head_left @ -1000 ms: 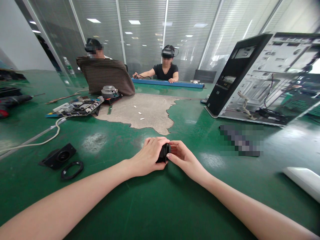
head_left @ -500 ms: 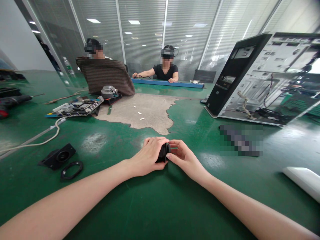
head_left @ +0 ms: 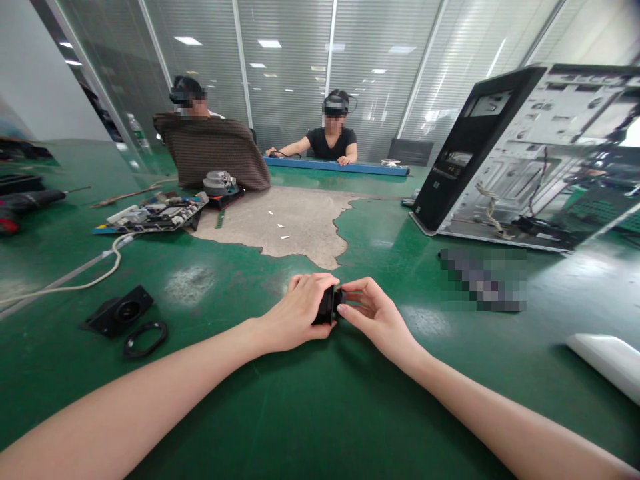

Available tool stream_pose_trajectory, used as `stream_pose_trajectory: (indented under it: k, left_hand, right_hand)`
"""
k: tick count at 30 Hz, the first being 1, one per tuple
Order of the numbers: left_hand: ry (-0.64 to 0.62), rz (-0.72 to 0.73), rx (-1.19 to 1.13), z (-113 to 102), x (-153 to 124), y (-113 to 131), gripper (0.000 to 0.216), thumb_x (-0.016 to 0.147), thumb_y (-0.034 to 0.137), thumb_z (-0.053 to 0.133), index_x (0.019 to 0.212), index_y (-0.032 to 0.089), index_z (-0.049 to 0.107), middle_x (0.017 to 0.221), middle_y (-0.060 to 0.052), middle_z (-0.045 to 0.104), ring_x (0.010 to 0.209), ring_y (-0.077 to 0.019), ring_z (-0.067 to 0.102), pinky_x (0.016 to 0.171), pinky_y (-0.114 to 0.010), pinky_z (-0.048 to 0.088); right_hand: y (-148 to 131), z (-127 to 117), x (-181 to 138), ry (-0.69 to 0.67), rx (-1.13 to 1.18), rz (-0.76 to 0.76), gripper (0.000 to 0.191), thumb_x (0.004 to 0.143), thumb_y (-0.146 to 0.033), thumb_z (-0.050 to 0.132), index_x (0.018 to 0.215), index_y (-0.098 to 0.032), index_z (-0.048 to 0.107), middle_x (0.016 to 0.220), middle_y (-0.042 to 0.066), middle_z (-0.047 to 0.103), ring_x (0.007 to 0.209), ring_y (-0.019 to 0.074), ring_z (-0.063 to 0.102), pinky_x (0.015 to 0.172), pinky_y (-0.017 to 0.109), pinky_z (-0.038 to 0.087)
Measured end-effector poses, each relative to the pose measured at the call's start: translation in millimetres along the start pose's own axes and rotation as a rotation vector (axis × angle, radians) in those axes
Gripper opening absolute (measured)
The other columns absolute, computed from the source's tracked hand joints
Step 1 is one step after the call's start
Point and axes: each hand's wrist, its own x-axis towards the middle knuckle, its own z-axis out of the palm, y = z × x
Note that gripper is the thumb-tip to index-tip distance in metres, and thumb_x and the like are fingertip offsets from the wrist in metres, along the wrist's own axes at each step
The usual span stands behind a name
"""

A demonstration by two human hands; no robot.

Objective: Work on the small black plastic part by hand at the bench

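My left hand [head_left: 295,315] is closed over a dark, boxy black part [head_left: 326,307] just above the green table, its palm hiding much of it. At the part's right end, the thumb and fingertips of my right hand [head_left: 376,315] pinch a small round black piece [head_left: 341,297]. A narrow dark section shows between the piece and the box; whether they are still joined I cannot tell. To the left lie a flat black plate with a round, lens-like centre [head_left: 126,309] and a loose black ring [head_left: 145,339].
A circuit board [head_left: 163,217] and a white cable [head_left: 113,260] lie at left, near a power drill [head_left: 30,202]. An open computer case [head_left: 500,160] stands at right, with a white object [head_left: 607,363] nearer. Two people sit across the table, one behind a brown cloth-covered object [head_left: 215,150].
My right hand has shifted slightly right with the round black piece, and more of the section between it and the boxy part shows. My left hand stays almost still.
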Motion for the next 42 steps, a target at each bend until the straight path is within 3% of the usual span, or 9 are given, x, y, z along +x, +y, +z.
stream_pose_trajectory:
  k: [3,9,13,21,26,33,42]
  left_hand:
    - [-0.005,-0.001,0.005,-1,0,0,0.057,0.072,0.024,0.056,0.119,0.021,0.025,0.118,-0.010,0.044,0.108,-0.0251,0.043,0.091,-0.042,0.029]
    - [-0.005,0.004,0.016,0,-1,0,0.057,0.072,0.023,0.056,0.120,0.020,0.025,0.118,-0.010,0.044,0.108,-0.0244,0.042,0.091,-0.041,0.029]
    - [-0.009,0.002,0.017,0,-1,0,0.057,0.073,0.023,0.055,0.121,0.020,0.023,0.120,-0.011,0.043,0.109,-0.0255,0.041,0.091,-0.043,0.029]
    - [-0.014,0.004,0.029,1,-1,0,0.059,0.074,0.024,0.054,0.123,0.019,0.021,0.121,-0.012,0.042,0.112,-0.0256,0.039,0.092,-0.043,0.028]
    - [-0.005,0.003,-0.017,1,-2,2,0.071,0.073,0.023,0.053,0.129,0.019,0.011,0.129,-0.014,0.036,0.118,-0.0250,0.034,0.096,-0.044,0.025]
    - [-0.164,0.058,-0.081,-14,-1,2,0.082,0.065,0.007,0.044,0.134,0.019,0.000,0.139,-0.013,0.022,0.128,-0.0235,0.021,0.102,-0.046,0.017]
    - [-0.406,0.004,-0.170,-39,6,-2,0.080,0.079,0.007,0.040,0.134,0.027,-0.014,0.146,-0.008,0.004,0.132,-0.0220,0.013,0.103,-0.045,0.022]
  right_hand:
    - [0,-3,1,0.077,-0.023,0.028,0.023,0.070,-0.028,0.064,0.086,-0.022,0.048,0.092,0.003,0.056,0.091,0.0175,0.056,0.078,0.033,0.050]
    - [0,3,6,-0.041,0.083,0.071,0.027,0.068,-0.027,0.066,0.088,-0.021,0.049,0.092,0.002,0.058,0.089,0.0169,0.058,0.081,0.035,0.047]
    - [-2,5,11,-0.097,0.113,0.113,0.027,0.064,-0.024,0.069,0.083,-0.020,0.051,0.089,0.000,0.058,0.084,0.0156,0.059,0.075,0.032,0.047]
    - [-4,7,9,-0.074,0.102,0.128,0.030,0.065,-0.023,0.067,0.088,-0.020,0.049,0.092,0.001,0.056,0.082,0.0139,0.058,0.076,0.031,0.047]
    - [-4,9,10,-0.089,0.083,0.090,0.028,0.065,-0.022,0.067,0.084,-0.020,0.047,0.087,0.000,0.058,0.078,0.0136,0.059,0.076,0.033,0.047]
    - [-9,14,5,-0.035,0.024,0.104,0.027,0.065,-0.022,0.066,0.082,-0.020,0.045,0.090,0.002,0.057,0.084,0.0152,0.058,0.079,0.034,0.048]
    - [-5,12,6,-0.040,0.045,0.085,0.027,0.065,-0.022,0.066,0.082,-0.020,0.044,0.090,0.002,0.058,0.081,0.0142,0.059,0.077,0.033,0.047]
